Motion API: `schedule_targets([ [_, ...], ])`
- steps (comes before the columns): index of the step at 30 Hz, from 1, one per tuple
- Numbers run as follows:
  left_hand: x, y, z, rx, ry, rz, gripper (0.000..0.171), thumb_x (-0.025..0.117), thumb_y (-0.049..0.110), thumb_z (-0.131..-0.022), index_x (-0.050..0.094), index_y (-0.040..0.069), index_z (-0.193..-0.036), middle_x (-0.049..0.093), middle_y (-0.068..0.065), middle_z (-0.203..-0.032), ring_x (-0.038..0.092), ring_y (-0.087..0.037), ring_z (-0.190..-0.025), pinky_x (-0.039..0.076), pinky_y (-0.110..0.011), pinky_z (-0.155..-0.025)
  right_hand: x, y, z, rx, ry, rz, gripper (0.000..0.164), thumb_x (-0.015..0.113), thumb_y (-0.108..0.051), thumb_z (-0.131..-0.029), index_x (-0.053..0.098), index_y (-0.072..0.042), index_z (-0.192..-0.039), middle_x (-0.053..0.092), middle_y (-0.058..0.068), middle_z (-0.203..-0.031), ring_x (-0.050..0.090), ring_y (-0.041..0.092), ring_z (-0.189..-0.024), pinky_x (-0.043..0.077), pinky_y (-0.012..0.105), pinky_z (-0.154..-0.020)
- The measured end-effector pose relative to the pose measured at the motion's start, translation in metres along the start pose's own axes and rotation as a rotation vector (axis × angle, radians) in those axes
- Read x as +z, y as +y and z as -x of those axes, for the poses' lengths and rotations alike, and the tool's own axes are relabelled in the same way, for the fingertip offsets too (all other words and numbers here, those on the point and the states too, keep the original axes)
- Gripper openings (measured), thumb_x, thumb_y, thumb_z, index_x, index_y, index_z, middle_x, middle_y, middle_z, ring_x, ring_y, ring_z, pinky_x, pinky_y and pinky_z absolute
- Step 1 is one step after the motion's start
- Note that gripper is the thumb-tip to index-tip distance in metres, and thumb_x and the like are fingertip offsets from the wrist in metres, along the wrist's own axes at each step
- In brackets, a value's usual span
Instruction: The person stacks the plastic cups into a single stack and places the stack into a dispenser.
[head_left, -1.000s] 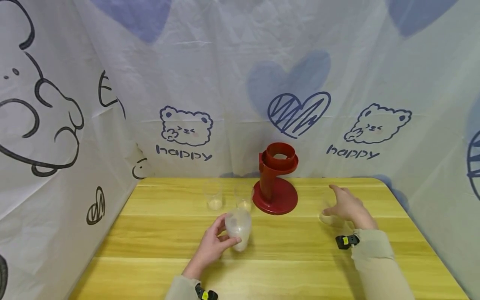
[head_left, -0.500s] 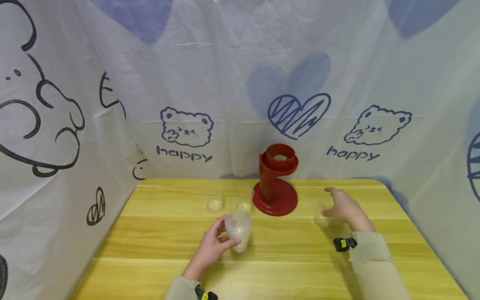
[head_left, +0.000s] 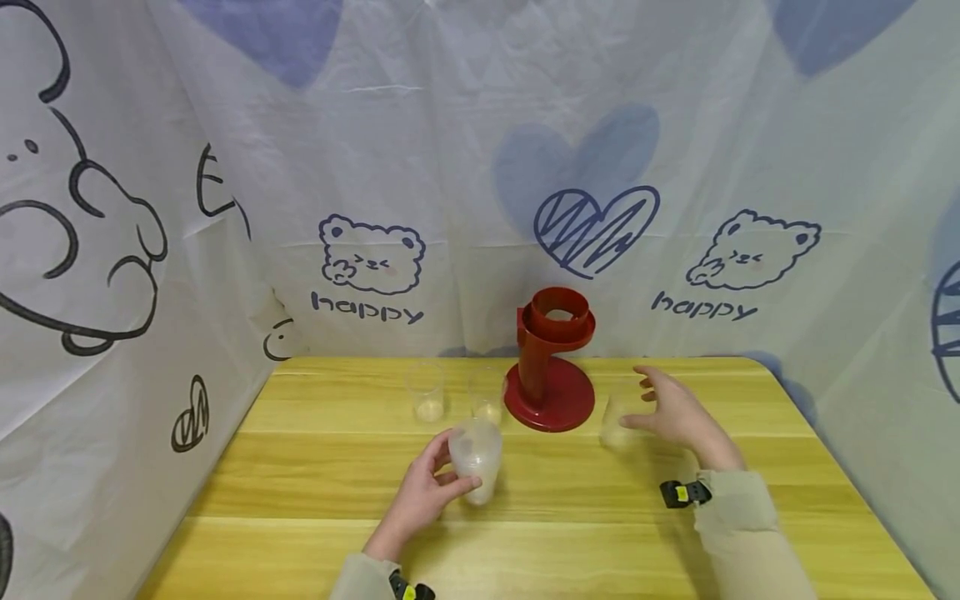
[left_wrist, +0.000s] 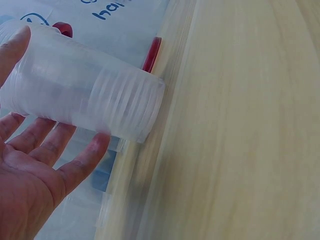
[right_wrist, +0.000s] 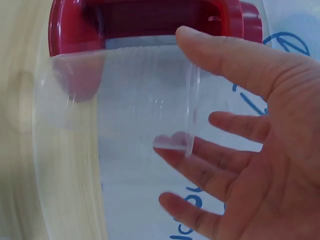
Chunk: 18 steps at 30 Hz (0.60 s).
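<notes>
Here, flanking a red stand (head_left: pixel 534 371), the left hand (head_left: pixel 426 487) gripped stacked cups (head_left: pixel 477 454), the right hand (head_left: pixel 681 417) a clear cup (right_wrist: pixel 125 107), likely flimsy, best held mid-wall.

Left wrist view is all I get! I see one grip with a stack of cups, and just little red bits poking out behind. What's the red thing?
Observer: It's a red stand, upright on a wide round base.

Operator: Cool! What's the other grip doing? I can't see it at all.

Observer: The right grip is holding a clear cup.

Operator: Is anything on that arm?

Observer: Yes, a small black device with a yellow patch sits at the wrist.
</notes>
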<state>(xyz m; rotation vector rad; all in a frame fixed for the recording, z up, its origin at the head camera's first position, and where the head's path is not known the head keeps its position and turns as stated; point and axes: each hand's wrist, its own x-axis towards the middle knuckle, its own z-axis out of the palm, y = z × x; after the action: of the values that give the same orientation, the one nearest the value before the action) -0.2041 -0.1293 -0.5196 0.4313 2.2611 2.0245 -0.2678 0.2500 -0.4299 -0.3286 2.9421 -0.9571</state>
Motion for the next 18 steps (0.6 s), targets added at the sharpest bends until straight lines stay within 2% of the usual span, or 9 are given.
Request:
schedule_targets([
  [8,0.0,0.0,-0.001,0.002,0.007,0.004,0.072,0.08,0.007,-0.082,0.042,0.006,-0.144,0.053,-0.024,-0.131,0.055,-0.038,-0.117,0.053,-0.039,-0.093,0.005,-0.012,0.004,-0.074,0.029,-0.053,0.085,0.082,-0.028,-0.081,0.036,0.001,-0.146,0.052,0.027,-0.131,0.055,0.044,-0.115,0.047,0.057,-0.096],
  [18,0.0,0.0,0.0,-0.006,0.005,0.013,0.073,0.08,0.007,-0.082,0.042,0.006,-0.144,0.052,-0.025,-0.133,0.055,-0.039,-0.118,0.053,-0.04,-0.094,0.009,-0.032,0.011,-0.132,0.033,-0.152,0.082,0.082,-0.024,-0.082,0.036,-0.004,-0.147,0.05,0.022,-0.135,0.056,0.039,-0.117,0.047,0.056,-0.098],
])
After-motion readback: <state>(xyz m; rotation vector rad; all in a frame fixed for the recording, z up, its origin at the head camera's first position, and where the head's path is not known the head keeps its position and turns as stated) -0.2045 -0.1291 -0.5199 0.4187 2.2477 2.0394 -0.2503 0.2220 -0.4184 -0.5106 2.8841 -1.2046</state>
